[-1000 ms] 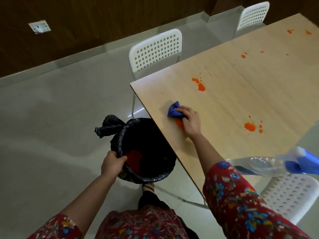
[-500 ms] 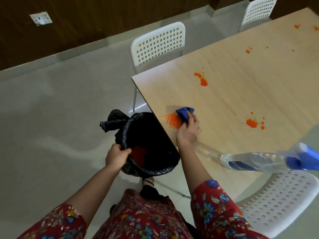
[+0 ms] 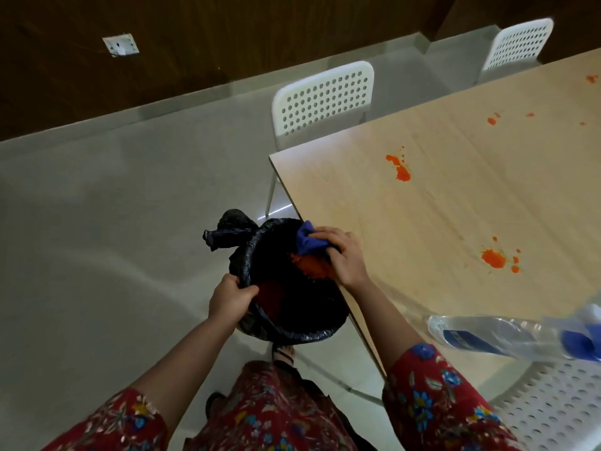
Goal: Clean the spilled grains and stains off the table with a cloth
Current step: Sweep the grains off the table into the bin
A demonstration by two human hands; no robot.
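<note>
One heap of orange grains (image 3: 312,266) is being pushed off the tabletop (image 3: 455,206) edge into the bin (image 3: 292,320), which is lined with a black bag and held just below the edge. The blue cloth (image 3: 309,243) is bunched under the right hand (image 3: 344,255), fingers pressed down on it, right at the edge above the bin opening. The left hand (image 3: 229,299) has its grip closed on the bin rim. Red-orange grains are already seen inside the bin.

Progress judged as partial: near corner mostly cleared, several spills left. Remaining on the tabletop: an orange stain (image 3: 399,167) past the hand, a second patch with small dots (image 3: 494,258) to the right, a smaller fleck group (image 3: 492,120) farther back, one mark at the far corner (image 3: 592,79). Four orange areas counted, the heap at the edge not included; fine specks too small to count.

Counts: one cloth, one bin, one clear spray bottle (image 3: 507,333) lying at the near right edge, three white perforated chairs (one (image 3: 322,99), one (image 3: 520,43), one (image 3: 553,402)), two hands.
</note>
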